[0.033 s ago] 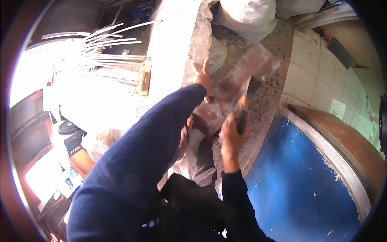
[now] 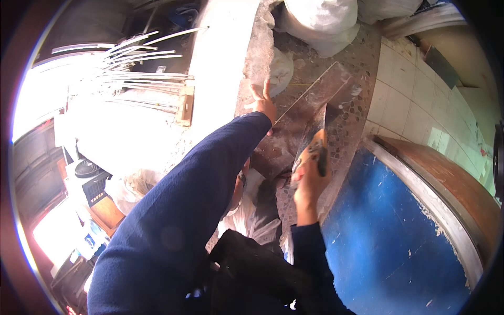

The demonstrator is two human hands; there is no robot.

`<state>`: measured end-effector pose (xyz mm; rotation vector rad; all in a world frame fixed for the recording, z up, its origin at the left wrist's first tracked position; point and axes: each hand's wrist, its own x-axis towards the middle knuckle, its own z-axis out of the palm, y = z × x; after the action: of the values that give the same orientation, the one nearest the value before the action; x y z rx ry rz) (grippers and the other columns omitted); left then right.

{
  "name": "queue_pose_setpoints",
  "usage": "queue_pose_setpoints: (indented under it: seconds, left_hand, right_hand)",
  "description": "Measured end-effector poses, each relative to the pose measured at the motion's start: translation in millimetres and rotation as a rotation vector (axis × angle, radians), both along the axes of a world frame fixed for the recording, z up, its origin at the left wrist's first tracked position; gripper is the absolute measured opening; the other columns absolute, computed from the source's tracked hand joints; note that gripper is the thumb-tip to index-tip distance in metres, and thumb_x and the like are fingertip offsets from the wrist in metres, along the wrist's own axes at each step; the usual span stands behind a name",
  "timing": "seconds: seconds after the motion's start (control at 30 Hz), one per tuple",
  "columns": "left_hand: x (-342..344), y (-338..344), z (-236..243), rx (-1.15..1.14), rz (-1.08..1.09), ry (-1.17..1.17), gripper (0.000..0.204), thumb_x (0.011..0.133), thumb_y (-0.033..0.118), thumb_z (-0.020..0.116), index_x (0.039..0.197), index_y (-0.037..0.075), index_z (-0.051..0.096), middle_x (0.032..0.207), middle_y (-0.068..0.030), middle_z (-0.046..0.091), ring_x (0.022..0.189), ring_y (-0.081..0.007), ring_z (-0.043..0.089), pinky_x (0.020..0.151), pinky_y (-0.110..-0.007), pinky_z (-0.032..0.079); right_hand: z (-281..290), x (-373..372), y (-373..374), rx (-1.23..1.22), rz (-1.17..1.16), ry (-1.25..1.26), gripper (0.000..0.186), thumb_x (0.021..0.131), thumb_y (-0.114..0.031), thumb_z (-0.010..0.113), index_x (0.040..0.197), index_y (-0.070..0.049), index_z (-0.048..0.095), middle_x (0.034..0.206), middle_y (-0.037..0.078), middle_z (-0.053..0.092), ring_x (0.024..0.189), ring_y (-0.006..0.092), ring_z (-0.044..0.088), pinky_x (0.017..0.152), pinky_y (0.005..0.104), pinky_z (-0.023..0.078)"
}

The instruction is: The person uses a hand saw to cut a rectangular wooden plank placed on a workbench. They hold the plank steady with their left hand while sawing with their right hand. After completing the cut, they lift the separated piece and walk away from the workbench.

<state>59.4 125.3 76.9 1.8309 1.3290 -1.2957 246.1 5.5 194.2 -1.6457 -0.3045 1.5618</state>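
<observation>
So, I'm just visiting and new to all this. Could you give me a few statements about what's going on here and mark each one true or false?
1. The right hand grips a tool with an orange and black handle. True.
2. Both hands are on that tool. False: the left hand is apart from it, fingers spread.
3. White sacks sit at the top of the picture, beyond the brown board. True.
4. The big panel at lower right is yellow. False: it is a blue panel.
5. Thin pale rods show at upper left. True.
</observation>
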Motion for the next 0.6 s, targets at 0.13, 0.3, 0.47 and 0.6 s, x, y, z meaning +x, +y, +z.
queue_pose_setpoints:
  seconds: [0.13, 0.3, 0.47, 0.6]
  left_hand:
    - [-19, -2, 1, 0.261, 0.136, -0.186, 0.115, 0.075, 0.038, 0.089, 0.163, 0.003, 0.024, 0.17, -0.0304, 0.007, 0.149, -0.0592, 0.026, 0.117, -0.062, 0.039]
    - [-82, -16, 19, 0.417, 0.495, -0.591, 0.13, 0.074, 0.042, 0.091, 0.164, 0.0, 0.007, 0.167, -0.0333, 0.011, 0.152, -0.0466, 0.03, 0.119, -0.044, 0.04]
    - [-90, -34, 16, 0.64, 0.457, -0.657, 0.136, 0.067, 0.047, 0.094, 0.163, -0.001, 0.01, 0.169, -0.03, 0.011, 0.156, -0.045, 0.021, 0.124, -0.051, 0.031]
    - [-59, -22, 22, 0.59, 0.353, -0.509, 0.147, 0.056, 0.047, 0.099, 0.164, -0.001, 0.011, 0.171, -0.0228, 0.011, 0.159, -0.0393, 0.014, 0.124, -0.056, 0.028]
  right_hand:
    - [-2, -3, 10, 0.041, -0.021, 0.065, 0.054, 0.085, 0.002, 0.047, 0.139, 0.004, 0.053, 0.073, 0.001, 0.053, 0.047, 0.0063, 0.043, 0.043, 0.0249, 0.04]
    - [15, -32, 10, 0.135, 0.08, -0.109, 0.052, 0.087, 0.006, 0.046, 0.138, 0.004, 0.053, 0.07, -0.001, 0.049, 0.048, 0.0058, 0.042, 0.046, 0.0259, 0.042]
    - [-9, -45, 11, 0.341, 0.309, -0.288, 0.061, 0.088, 0.0, 0.055, 0.148, 0.005, 0.048, 0.113, 0.024, 0.066, 0.093, 0.0281, 0.068, 0.08, 0.0357, 0.055]
    - [-27, -66, 32, 0.57, 0.347, -0.413, 0.061, 0.088, -0.004, 0.06, 0.148, 0.005, 0.049, 0.125, 0.029, 0.068, 0.112, 0.0333, 0.072, 0.094, 0.0396, 0.056]
